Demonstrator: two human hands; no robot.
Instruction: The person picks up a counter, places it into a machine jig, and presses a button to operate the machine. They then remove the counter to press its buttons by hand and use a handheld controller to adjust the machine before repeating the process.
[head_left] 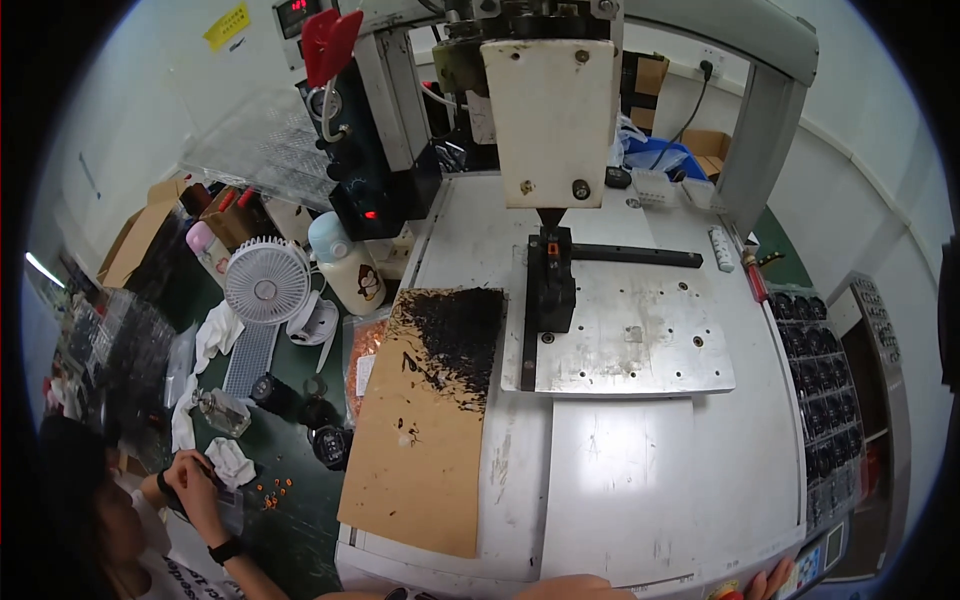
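Our hands rest at the near edge of the machine bed.

Our left hand (575, 588) and right hand (768, 580) barely show; we cannot tell either grip. A black fixture (548, 285) sits clamped under the press head (553, 120), a brown board (425, 420) left; yellow label (228, 25) far left.

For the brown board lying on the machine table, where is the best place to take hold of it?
Probably the near, lower end of the brown board, from the person's side. That end is mostly bare and seems to overhang the machine table at its left corner, so fingers may slip under; the far end is covered in black debris.
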